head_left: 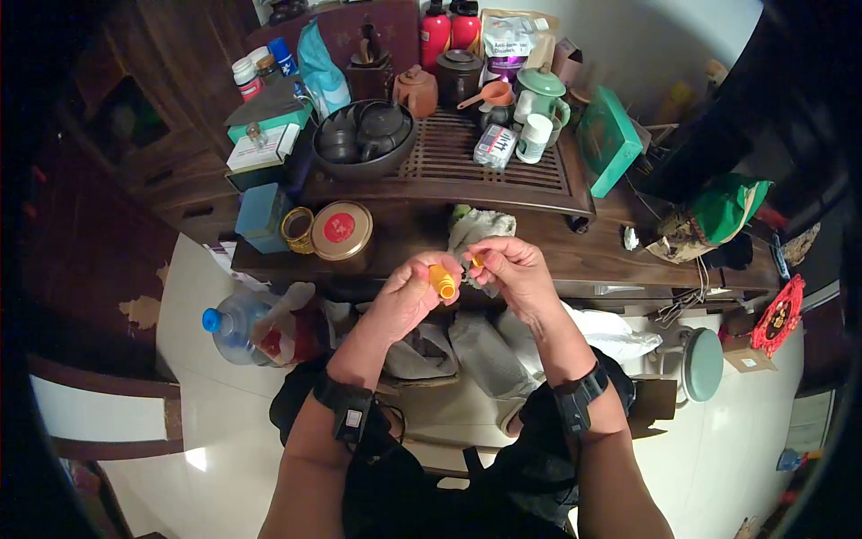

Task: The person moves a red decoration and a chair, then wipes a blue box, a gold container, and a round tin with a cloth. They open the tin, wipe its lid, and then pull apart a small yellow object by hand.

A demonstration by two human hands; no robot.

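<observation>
Above lap (422,490): orange tube (442,282) within left fingers (420,271) (cap (477,260) between right fingers (492,253)).

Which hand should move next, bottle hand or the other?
Likely the right hand: it pinches the small orange piece, free to move, while the left hand wraps the orange bottle.

Home tea corner — teapots (373,130), slatted tray (485,166)
</observation>
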